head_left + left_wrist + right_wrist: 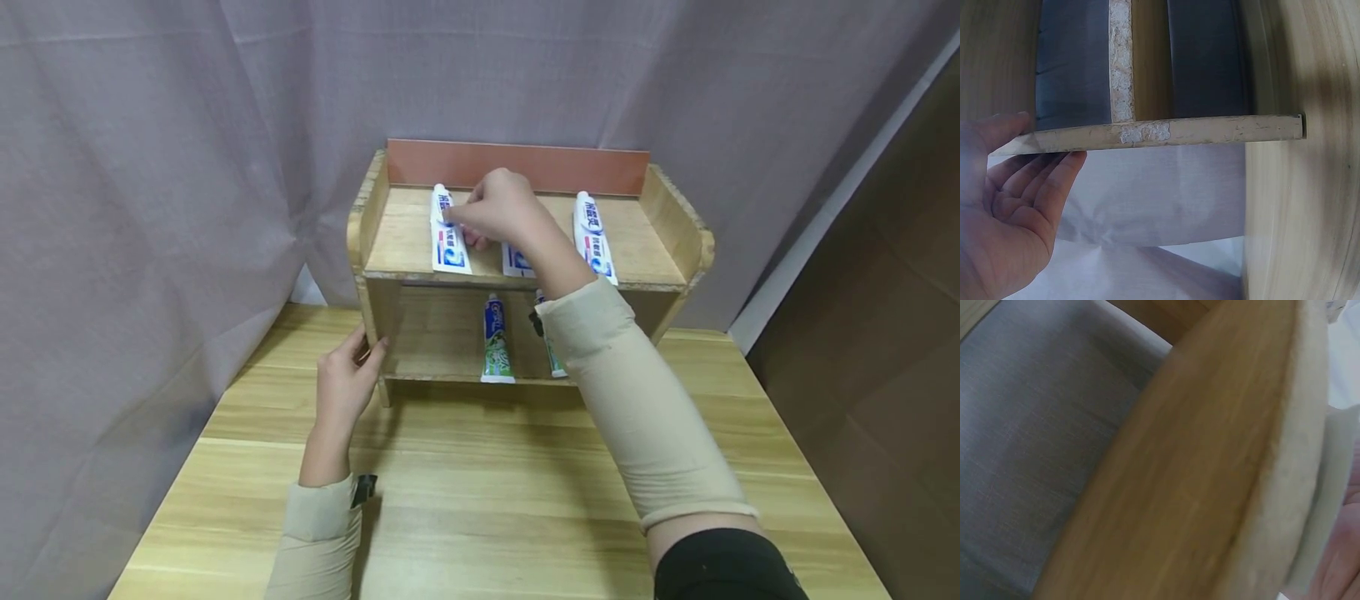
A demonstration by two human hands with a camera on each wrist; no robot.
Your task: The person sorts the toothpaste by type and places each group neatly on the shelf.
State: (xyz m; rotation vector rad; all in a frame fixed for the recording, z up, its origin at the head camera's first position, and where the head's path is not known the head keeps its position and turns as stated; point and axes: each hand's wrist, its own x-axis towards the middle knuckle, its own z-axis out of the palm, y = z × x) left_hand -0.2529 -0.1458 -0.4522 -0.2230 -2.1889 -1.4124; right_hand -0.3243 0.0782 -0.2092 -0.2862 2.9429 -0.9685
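Note:
A two-tier wooden shelf (630, 229) stands on the table. My left hand (347, 375) grips its left side panel; in the left wrist view the thumb lies on one face of the panel (1210, 130) and the fingers on the other. Over the upper tier, my right hand (501, 207) pinches a white and blue toothpaste tube (450, 250) at the left, its fingertips on the tube's upper half. A second white tube (517, 262) is mostly hidden beneath that hand. Another white toothpaste tube (592, 237) lies to the right, partly behind the forearm.
On the lower tier lie a blue and green toothpaste tube (496, 337) and a similar tube (556, 363) partly covered by the right sleeve. A reddish-brown strip (517, 165) runs along the shelf's back. Grey cloth (187, 167) hangs behind the wooden table (480, 500).

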